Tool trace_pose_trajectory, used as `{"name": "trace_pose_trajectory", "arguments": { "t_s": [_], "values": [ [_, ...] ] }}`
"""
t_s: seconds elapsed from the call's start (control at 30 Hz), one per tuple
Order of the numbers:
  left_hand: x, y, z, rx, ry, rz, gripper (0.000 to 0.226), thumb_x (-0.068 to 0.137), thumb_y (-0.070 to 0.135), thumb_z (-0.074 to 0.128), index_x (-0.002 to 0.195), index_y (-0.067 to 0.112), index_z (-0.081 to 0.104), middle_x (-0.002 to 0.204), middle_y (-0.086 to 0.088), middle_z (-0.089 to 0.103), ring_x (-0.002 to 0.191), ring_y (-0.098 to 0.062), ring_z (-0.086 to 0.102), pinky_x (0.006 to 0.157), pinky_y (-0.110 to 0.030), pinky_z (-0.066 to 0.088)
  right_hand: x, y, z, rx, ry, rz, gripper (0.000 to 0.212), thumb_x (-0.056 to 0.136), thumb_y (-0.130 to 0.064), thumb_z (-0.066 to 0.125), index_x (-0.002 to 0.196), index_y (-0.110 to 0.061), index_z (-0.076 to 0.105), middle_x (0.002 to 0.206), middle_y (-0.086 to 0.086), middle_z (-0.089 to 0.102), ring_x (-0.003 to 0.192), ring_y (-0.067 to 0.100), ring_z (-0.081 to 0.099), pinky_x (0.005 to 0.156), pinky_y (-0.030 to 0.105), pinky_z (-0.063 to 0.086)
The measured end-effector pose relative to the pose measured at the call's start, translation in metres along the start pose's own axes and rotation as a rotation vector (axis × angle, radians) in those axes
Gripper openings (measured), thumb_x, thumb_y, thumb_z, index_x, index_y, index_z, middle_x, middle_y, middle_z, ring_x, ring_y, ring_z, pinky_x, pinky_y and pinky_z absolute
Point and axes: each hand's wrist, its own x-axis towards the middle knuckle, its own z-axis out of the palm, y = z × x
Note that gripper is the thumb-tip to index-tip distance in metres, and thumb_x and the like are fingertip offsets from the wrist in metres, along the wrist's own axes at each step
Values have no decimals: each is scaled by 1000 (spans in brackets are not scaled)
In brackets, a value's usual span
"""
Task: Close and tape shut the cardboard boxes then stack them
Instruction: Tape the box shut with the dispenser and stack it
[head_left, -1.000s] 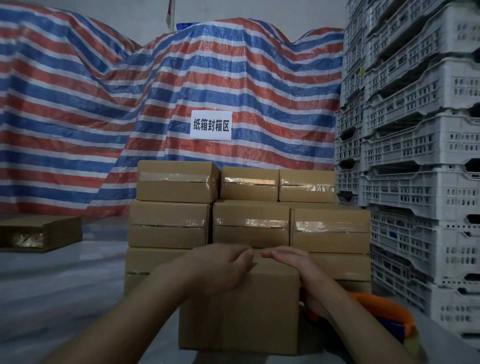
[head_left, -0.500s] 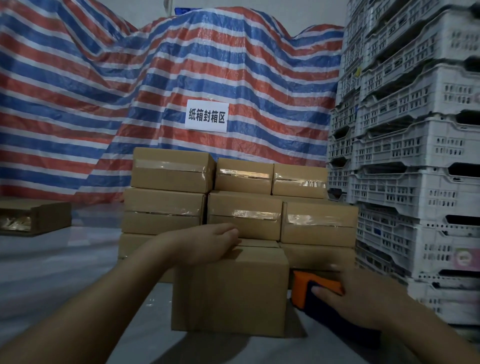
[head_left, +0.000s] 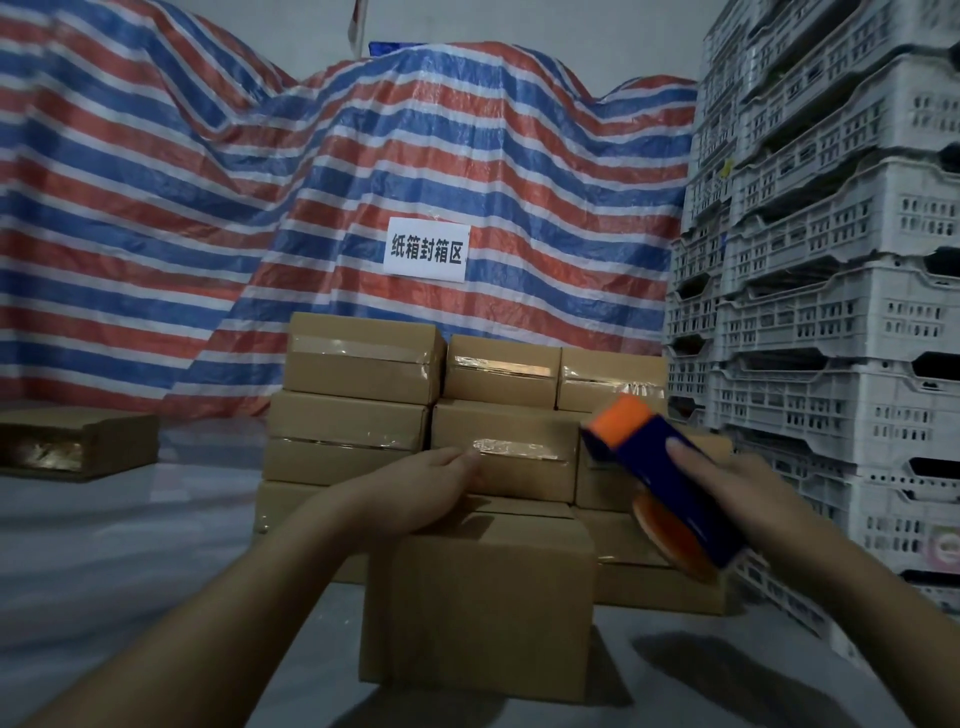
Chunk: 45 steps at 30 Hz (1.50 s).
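A plain cardboard box (head_left: 478, 603) stands on the floor in front of me, its top flaps folded down. My left hand (head_left: 431, 488) presses flat on the box's top. My right hand (head_left: 737, 493) grips an orange and blue tape dispenser (head_left: 654, 467), lifted in the air to the right of the box and tilted. Behind the box rises a stack of taped cardboard boxes (head_left: 363, 364), three layers high.
A striped red, white and blue tarpaulin (head_left: 208, 208) with a white paper sign (head_left: 427, 250) covers the back. Grey plastic crates (head_left: 831, 312) are piled high on the right. A flat open carton (head_left: 72, 441) lies at the left on the grey floor (head_left: 130, 545).
My right hand left the box top, took hold of the tape dispenser on the floor at the right and raised it. My left hand stayed on the box.
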Motion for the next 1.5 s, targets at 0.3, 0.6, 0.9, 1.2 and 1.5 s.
{"name": "trace_pose_trajectory", "arguments": {
  "t_s": [0.3,0.6,0.9,1.2,1.5],
  "values": [
    [-3,0,-5,-435,31,-54,68,102,57,16,118,12,64,118,-4,69,107,-12,64,98,-29,43,43,-88,56,432,-347,-69,57,83,-62,63,115,-15,68,86,9,76,72,21,72,77,39,58],
    [-6,6,-19,-860,20,-150,70,103,54,20,115,-1,62,117,-18,68,104,-24,65,89,-27,45,53,-82,75,292,-454,-90,72,67,-71,66,112,-15,69,84,12,77,65,19,72,59,27,59],
    [-6,9,-23,-1110,96,-225,36,97,31,55,112,0,63,96,-14,72,96,-24,69,43,-20,51,56,-86,76,248,-491,-136,67,74,-67,61,112,-13,68,88,15,77,68,21,72,63,28,59],
    [3,7,-17,-1091,188,-200,16,97,11,55,105,0,63,69,-7,69,81,-18,67,50,-20,53,59,-86,77,232,-519,-175,72,65,-73,64,107,-14,71,83,13,77,65,19,71,59,24,57],
    [6,-10,-3,-794,389,-214,16,95,15,54,82,8,62,74,-8,56,61,-17,42,61,-31,36,71,-96,64,28,-629,-107,63,82,-66,61,116,-13,67,86,11,76,67,17,70,60,24,56]
  ]
}}
